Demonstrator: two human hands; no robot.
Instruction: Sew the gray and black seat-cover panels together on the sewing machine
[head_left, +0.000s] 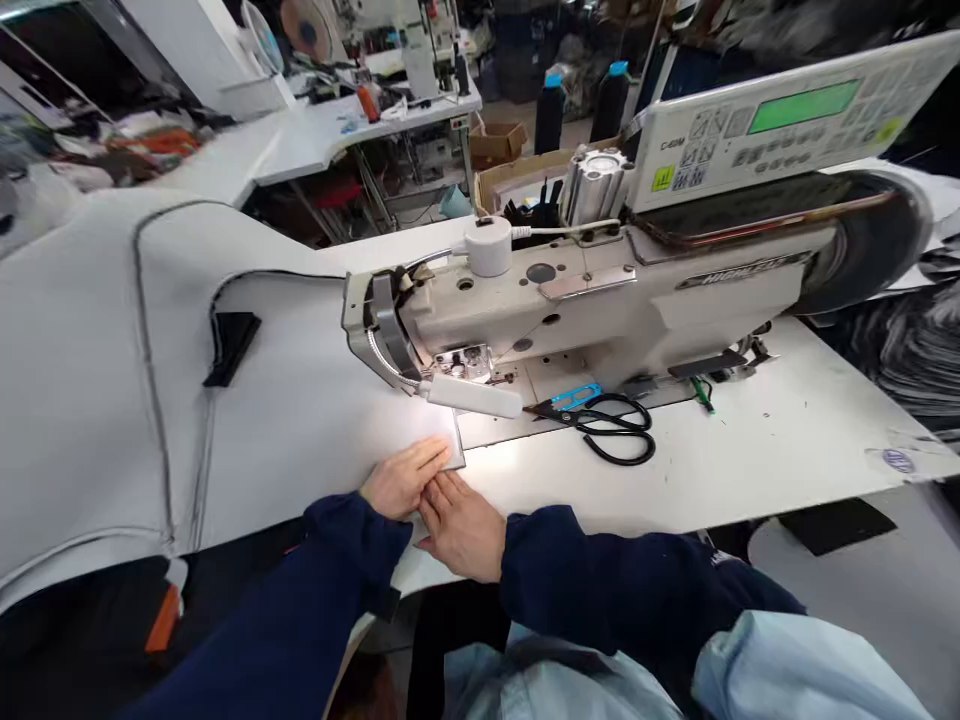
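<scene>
A large pale grey fabric panel (300, 400) with dark-edged seams spreads over the left side of the sewing table, its right corner beside the sewing machine (600, 310). My left hand (405, 478) lies on the panel near that corner, fingers stretched out together. Against the panel's front edge, my right hand (466, 530) rests with extended fingers touching those of my left; the fingertips are partly hidden. The needle area is lit by a white lamp (476, 396). Black-handled scissors (615, 430) and blue thread snips (576, 397) lie right of my hands.
A control panel (795, 120) with a green display stands above the machine. A black strip (232, 348) lies on the fabric. Thread cones or bottles with blue tops (550, 110) stand behind, near a cardboard box (499, 145). Stacked dark fabric (900, 350) sits at right.
</scene>
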